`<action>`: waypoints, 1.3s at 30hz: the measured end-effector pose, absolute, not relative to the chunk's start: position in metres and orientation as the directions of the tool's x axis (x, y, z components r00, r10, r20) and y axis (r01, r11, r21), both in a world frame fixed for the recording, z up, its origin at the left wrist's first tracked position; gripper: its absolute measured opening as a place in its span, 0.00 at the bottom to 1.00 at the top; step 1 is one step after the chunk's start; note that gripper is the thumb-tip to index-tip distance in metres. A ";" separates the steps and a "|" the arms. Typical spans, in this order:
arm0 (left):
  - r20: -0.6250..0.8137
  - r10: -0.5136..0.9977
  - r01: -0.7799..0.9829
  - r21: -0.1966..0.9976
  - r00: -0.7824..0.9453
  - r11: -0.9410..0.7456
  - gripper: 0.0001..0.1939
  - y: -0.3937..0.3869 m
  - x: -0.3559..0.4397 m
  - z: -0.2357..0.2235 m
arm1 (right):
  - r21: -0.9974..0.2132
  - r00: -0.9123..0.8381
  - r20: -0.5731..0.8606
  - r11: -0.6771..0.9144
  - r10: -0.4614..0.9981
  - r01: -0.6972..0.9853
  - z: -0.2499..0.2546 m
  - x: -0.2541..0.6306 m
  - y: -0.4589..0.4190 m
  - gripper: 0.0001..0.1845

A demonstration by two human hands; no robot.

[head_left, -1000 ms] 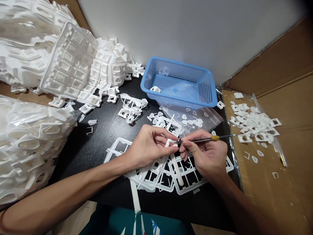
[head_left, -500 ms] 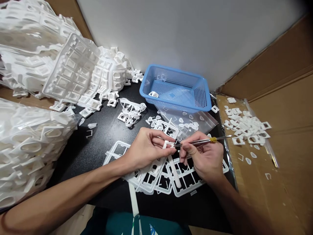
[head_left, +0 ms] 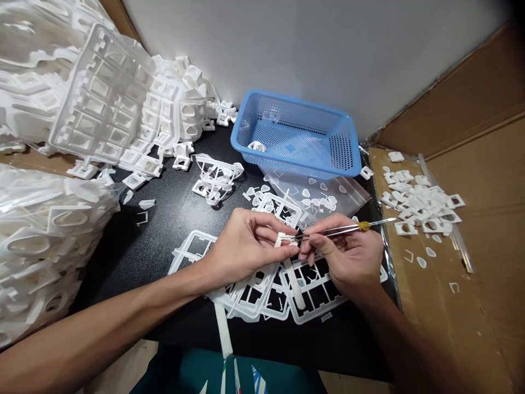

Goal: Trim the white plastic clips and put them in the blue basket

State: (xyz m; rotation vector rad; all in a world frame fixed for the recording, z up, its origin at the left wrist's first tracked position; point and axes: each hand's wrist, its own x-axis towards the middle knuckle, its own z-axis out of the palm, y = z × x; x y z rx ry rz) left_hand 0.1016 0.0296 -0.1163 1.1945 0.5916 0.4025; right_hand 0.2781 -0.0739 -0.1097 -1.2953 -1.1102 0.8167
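Observation:
My left hand (head_left: 250, 243) pinches a small white plastic piece (head_left: 281, 239) between thumb and fingers. In my right hand (head_left: 348, 254) is a pair of slim metal tweezers (head_left: 338, 230) with a yellow band near the far end. Their thin tips meet the white piece at my left fingertips; the exact contact is too small to make out. Beneath both hands lie white plastic sprue frames (head_left: 318, 314), partly covered by the hands. Small white cut-out bits (head_left: 266, 203) are scattered just beyond them.
A blue perforated basket (head_left: 295, 169) holding a white part stands against the wall. Large clear bags (head_left: 53, 235) of white parts fill the left side. A tangled white frame (head_left: 217, 178) sits mid-table. Loose white square parts (head_left: 422, 202) are heaped on cardboard at right.
The view has shifted slightly, so the basket and the bags sit higher in the picture. Both hands keep the same hold, with the tweezers still at the white piece.

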 end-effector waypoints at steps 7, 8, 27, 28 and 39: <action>-0.230 0.589 0.044 0.949 0.774 0.312 0.16 0.028 0.102 -0.115 | -0.983 0.294 0.164 0.134 0.941 0.122 -0.108 0.279 -0.073 0.04; -0.230 0.591 0.043 0.949 0.773 0.313 0.16 0.028 0.102 -0.115 | -0.982 0.294 0.166 0.132 0.941 0.133 -0.108 0.279 -0.073 0.03; -0.242 0.569 0.065 0.947 0.786 0.314 0.18 0.030 0.101 -0.114 | -0.946 0.243 0.302 0.257 0.922 0.198 -0.107 0.286 -0.069 0.08; -0.247 0.570 0.073 0.948 0.784 0.310 0.18 0.030 0.101 -0.114 | -0.946 0.242 0.299 0.254 0.923 0.200 -0.107 0.286 -0.069 0.08; -0.256 0.567 0.070 0.942 0.783 0.328 0.18 0.028 0.102 -0.112 | -0.940 0.219 0.297 0.244 0.929 0.238 -0.105 0.289 -0.067 0.07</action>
